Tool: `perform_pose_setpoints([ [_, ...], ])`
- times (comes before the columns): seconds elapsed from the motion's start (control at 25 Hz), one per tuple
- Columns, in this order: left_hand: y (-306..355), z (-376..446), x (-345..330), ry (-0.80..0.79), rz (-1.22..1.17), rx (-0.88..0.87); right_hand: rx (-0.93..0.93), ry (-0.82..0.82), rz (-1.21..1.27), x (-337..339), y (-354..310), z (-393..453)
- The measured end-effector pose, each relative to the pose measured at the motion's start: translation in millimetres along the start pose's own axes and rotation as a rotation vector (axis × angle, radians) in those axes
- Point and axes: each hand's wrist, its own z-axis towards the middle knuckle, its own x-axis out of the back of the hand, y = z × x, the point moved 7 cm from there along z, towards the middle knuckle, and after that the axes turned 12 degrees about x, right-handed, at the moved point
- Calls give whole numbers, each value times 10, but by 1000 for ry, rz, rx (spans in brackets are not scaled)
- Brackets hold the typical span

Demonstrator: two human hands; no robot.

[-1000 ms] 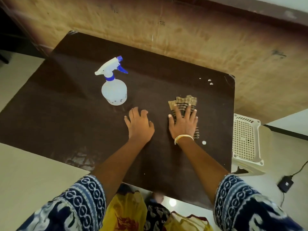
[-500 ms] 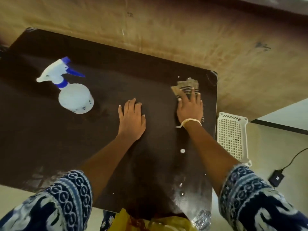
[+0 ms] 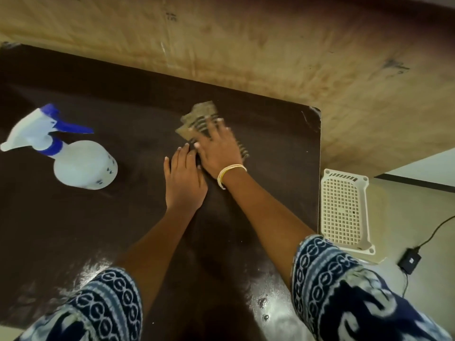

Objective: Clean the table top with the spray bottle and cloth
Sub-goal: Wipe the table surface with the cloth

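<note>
Head view: we record the dark brown table (image 3: 86,242) pushed up against a tan wood-grain wall (image 3: 270,45). The right hand (image 3: 218,150) lies flat on the striped cloth (image 3: 199,116), fingers straight and spread, pressing it to the table top; its grip is released, nothing is clasped. The hand is motion-blurred. The cloth sits in the far middle of the table, its far edge and left corner showing beyond the fingertips. A pale bangle (image 3: 230,172) circles the right wrist.

The left hand (image 3: 183,182) rests palm-down on the bare table just left of the right hand, fingers straight and together, grip released; its fingertips nearly meet the right hand's thumb side, and we cannot tell whether they touch.

The white spray bottle (image 3: 83,166) stands on the table's left part, well apart from both hands, with blue trigger and collar, nozzle pointing left.

The near table edge shows a wet sheen and droplets (image 3: 264,306). Patterned navy-and-white sleeves (image 3: 344,291) cover both upper arms.

Off the table's right side, a white perforated plastic basket (image 3: 344,210) sits on the floor, with a black adapter and cable (image 3: 410,260) near it.
</note>
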Motion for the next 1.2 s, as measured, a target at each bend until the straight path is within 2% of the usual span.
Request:
perform_pose_setpoints([
  [0.08,-18,12,16,2,-17,21,226,-91,-4,-49,-84,129],
  [0.12,-18,9,21,2,-8,23,234,-89,-6,-22,45,164],
  [0.16,-14,8,26,-3,2,21,172,-61,-12,29,269,180],
  [0.24,-4,18,35,-12,5,23,-100,16,-18,167,900,77],
  [0.36,-11,19,23,-31,15,31,-466,134,-18,360,1725,-555],
  [0.48,7,19,19,-40,36,31,-654,177,9,389,1937,-996],
  [0.6,9,21,21,-58,56,35,-792,184,13,338,1722,-693],
  [0.64,14,21,26,-59,60,38,-758,180,13,325,1569,-448],
  [0.72,21,26,28,-53,54,47,-577,149,49,248,1159,153],
  [0.88,-4,25,11,-41,47,34,-40,-55,34,-3,-59,1146],
  [1.0,-33,20,-26,-58,56,45,313,-209,8,-151,-680,1256],
  [1.08,2,20,-2,-42,47,25,287,-164,29,-88,-487,1234],
  [1.2,16,30,10,-37,49,22,-55,-31,54,103,347,968],
])
